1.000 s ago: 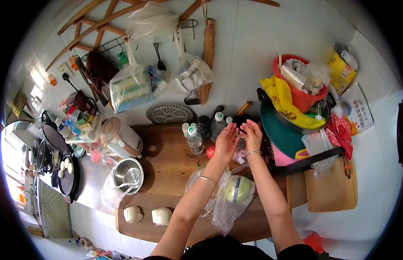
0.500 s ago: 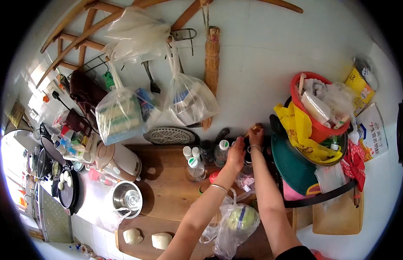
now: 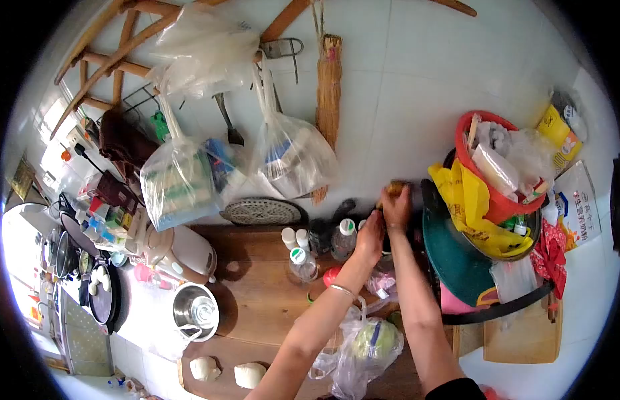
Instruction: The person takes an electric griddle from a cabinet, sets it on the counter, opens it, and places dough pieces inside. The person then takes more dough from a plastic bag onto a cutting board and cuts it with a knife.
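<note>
At the back of the wooden table, my right hand (image 3: 396, 205) is closed round a brown wooden-looking object (image 3: 393, 189), whose lower part is hidden. My left hand (image 3: 370, 237) is just left of it and lower, its fingers pressed together near the same object; whether they grip it is hidden. Clear bottles with green-marked caps, such as this bottle (image 3: 344, 241), stand left of my hands. Below my wrists lies a pale green round vegetable (image 3: 378, 339) in a clear plastic bag, with a small pink package (image 3: 382, 285) above it.
Two white dough pieces (image 3: 249, 375) lie at the table's front left. A steel bowl (image 3: 179, 308) and a rice cooker (image 3: 190, 257) stand at the left. To the right are a green board (image 3: 450, 263) and a red basin (image 3: 503, 209). Filled plastic bags (image 3: 293, 157) hang on the wall.
Both hands have come from a raised, open pose to the back of the table. My right hand has closed on the brown object. The view has shifted.
</note>
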{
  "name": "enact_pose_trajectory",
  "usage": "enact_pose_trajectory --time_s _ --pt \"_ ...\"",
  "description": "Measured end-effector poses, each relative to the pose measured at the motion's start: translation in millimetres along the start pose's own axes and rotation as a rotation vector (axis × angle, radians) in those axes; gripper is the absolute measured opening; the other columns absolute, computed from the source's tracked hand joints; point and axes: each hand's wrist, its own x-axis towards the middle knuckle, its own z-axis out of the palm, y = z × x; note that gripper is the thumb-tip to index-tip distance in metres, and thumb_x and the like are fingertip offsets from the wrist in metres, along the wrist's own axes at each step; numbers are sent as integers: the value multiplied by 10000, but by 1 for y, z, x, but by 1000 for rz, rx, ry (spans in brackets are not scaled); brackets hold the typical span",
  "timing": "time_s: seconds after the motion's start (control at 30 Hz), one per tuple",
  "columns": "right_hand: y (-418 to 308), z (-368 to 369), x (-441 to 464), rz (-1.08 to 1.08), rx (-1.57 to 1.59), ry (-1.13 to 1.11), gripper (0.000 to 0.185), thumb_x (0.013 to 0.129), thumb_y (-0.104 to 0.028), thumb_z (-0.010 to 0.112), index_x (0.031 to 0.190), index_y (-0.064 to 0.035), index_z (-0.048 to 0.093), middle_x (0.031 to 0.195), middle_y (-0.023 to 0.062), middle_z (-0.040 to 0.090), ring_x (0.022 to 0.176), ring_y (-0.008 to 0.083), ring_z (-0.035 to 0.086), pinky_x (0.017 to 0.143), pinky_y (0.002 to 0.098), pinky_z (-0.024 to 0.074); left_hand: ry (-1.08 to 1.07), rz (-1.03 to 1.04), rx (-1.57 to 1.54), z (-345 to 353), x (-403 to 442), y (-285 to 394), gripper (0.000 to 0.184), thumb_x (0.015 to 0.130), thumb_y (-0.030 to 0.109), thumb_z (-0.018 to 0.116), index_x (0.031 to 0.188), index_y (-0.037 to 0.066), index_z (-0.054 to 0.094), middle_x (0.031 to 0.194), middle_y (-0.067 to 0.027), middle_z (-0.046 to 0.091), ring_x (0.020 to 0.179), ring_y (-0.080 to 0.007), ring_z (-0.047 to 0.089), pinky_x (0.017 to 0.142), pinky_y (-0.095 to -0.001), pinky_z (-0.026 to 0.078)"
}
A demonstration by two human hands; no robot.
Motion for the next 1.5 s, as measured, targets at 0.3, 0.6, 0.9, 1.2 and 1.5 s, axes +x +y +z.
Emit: enact_pose_trajectory --time_s 0.3,0.6,0.9,1.2,1.5 --pt "-125 -41 -19 -382 -37 163 347 695 -235 722 790 -33 456 747 165 510 733 375 513 635 443 406 -22 -57 -166 42 -74 13 548 963 462 329 1255 11 435 1198 -102 541 1105 -244 498 950 -386 369" --pt "-211 -114 -100 -684 18 113 321 695 -171 730 824 -9 484 809 167 543 759 371 529 667 430 430 -353 22 -337 80 -167 71 452 979 401 300 1140 29 499 1103 -123 583 1017 -256 562 902 -386 452" --pt "-263 -221 -248 -1016 212 -3 387 690 -67 741 1000 -9 516 957 148 587 815 299 577 744 383 474 -302 -298 -469 81 -300 96 304 904 270 553 1017 -11 532 993 -160 608 885 -268 605 870 -408 494" --pt "-224 -230 -448 -460 318 -334 263 689 51 657 890 -14 501 1013 147 578 955 270 584 836 347 460 -85 7 -291 -79 -437 104 205 889 31 512 1094 20 518 1068 -106 606 963 -254 608 879 -417 497" --pt "-225 -182 -578 -196 -106 -755 359 742 -226 671 1034 -79 524 876 170 621 764 382 599 626 451 488 179 57 -107 -220 -544 102 183 873 34 556 1056 35 554 1003 -75 637 915 -211 626 817 -354 513"
